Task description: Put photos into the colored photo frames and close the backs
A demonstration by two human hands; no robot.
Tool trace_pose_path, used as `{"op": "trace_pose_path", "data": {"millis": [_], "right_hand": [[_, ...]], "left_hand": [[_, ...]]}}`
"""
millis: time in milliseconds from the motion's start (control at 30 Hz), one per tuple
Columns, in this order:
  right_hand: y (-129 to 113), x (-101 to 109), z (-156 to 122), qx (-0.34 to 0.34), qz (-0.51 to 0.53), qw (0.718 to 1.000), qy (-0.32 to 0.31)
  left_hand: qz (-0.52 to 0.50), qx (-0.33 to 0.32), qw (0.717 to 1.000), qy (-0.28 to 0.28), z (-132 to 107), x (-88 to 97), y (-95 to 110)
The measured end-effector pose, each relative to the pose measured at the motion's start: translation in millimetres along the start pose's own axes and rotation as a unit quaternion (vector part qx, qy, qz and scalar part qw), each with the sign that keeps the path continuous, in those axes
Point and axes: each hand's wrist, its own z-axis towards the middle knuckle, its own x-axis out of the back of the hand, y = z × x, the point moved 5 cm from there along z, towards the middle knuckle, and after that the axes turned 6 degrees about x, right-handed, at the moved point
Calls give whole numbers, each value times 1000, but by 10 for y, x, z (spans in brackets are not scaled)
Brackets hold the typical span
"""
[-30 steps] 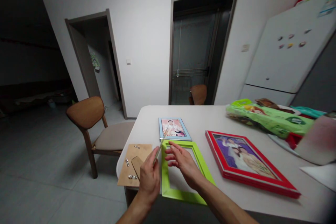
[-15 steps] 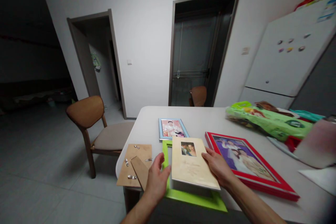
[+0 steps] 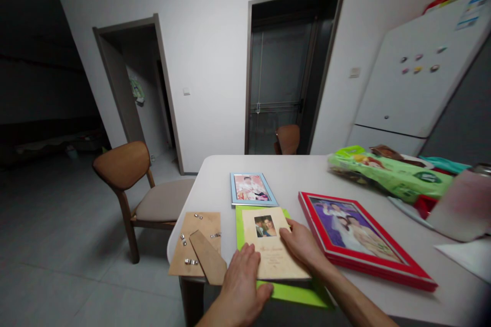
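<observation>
Cream photo card lies over green frame on desk in head view, right hand pinching its right edge, thumb on top, left hand flattened, fingers extended, resting at its lower left, brown backing board to the left, red-framed photo to the right.

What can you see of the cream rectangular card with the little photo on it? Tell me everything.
The cream rectangular card looks like stiff paper or thin board. A small dark photo of two people sits in its upper part, with faint, unreadable lettering below. It lies face up over the bright green rectangular frame, covering much of it. The right grip holds its right edge, thumb on top; the left grip's fingers spread over its left side.
</observation>
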Motion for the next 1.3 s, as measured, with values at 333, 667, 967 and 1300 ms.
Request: {"op": "trace_pose_path", "data": {"millis": [333,667,967,1300], "right_hand": [[52,14,-107,12,-271,962,-6],[-228,-225,-136,179,-238,954,-42],[-889,-382,-234,209,-140,963,-96],[-1475,-1080,-556,236,-31,962,-134]], "left_hand": [[75,-19,997,-26,-28,3,147],[108,55,991,58,-306,708,-693],[198,78,968,135,-435,772,-1245],[142,22,966,216,-471,919,-1311]]}}
